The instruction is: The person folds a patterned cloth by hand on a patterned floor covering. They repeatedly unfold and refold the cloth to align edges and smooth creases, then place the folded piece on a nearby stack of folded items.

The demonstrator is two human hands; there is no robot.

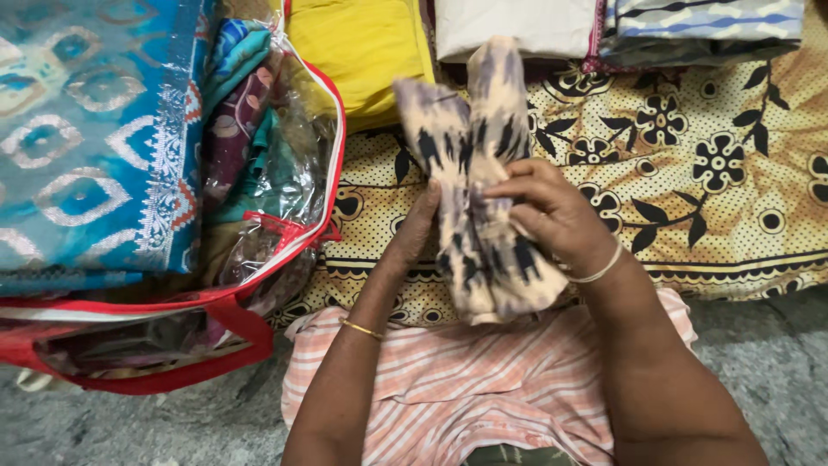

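Here, at the left edge, a clear plastic storage bag [285,198] with red trim lies open on its side, packed with folded fabrics in teal, maroon and green. On top of it rests a folded turquoise cloth [82,138] with silver woven motifs and a silver border. One red strap of the bag [233,332] loops out toward the grey floor [768,362].

Both hands grip a folded cream cloth with dark blotches [479,190], held upright above the person's lap in the middle of the view. The left hand [418,224] is pressed flat along the cloth's left side, its fingers partly hidden behind the fabric; a thin gold bangle [362,329] sits on that forearm. The right hand [543,207] is closed over the cloth's front, fingers curled across it, with a pale bangle [599,267] at the wrist. Both forearms rise from the bottom of the view over a pink striped garment [483,380] on the lap.

Beneath the held cloth a yellow sheet with black flower print [707,164] spreads to the right. Along the top lie a folded yellow cloth [362,52], a folded cream cloth [517,26] and a blue-and-grey striped one [707,26].
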